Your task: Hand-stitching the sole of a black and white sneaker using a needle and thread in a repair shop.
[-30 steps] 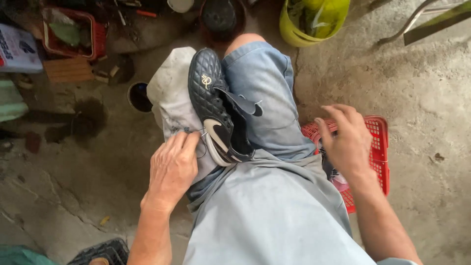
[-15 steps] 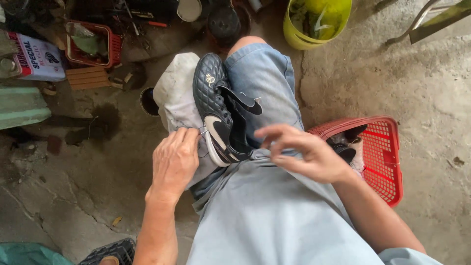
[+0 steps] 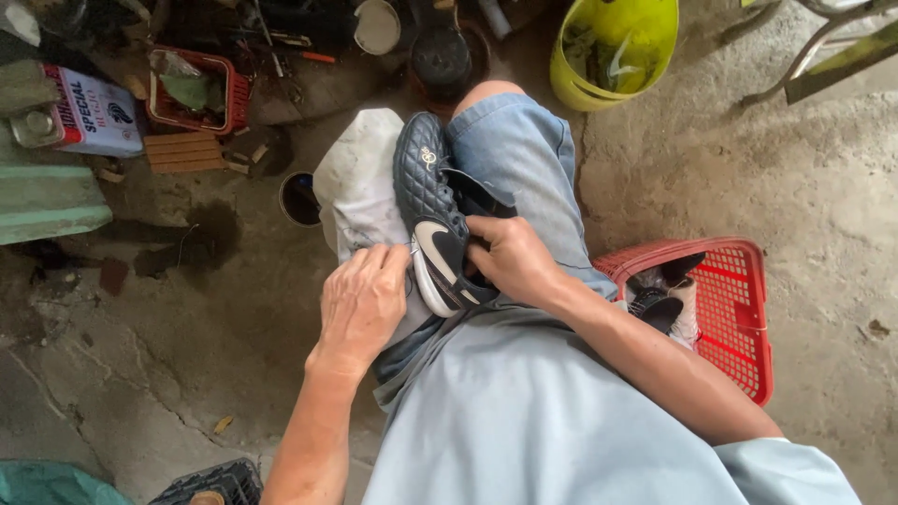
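1. A black shoe with a quilted toe and a white mark on its side lies on the person's lap, in the middle of the frame, resting on a pale cloth spread over the left thigh.
2. Its long axis runs from upper centre down towards the lower centre of the frame: the toe points away from the body towards the top, the heel sits nearest the body.
3. The right hand comes in from the lower right and closes on the heel end, fingers curled into or around the shoe's opening, so it holds the shoe there.
4. The left hand lies just left of the heel, palm down, fingers together and pressed flat on the cloth and against the shoe's sole edge; it grips nothing that I can see.
5. Both hands meet at the heel, one on each side; the toe end is free, well up the frame from them.
6. A red basket stands on the floor at the right of the frame, just beside the right forearm, with dark and pale things inside.
7. A yellow-green bucket stands at the upper right, and a smaller red basket at the upper left, both well apart from the hands.
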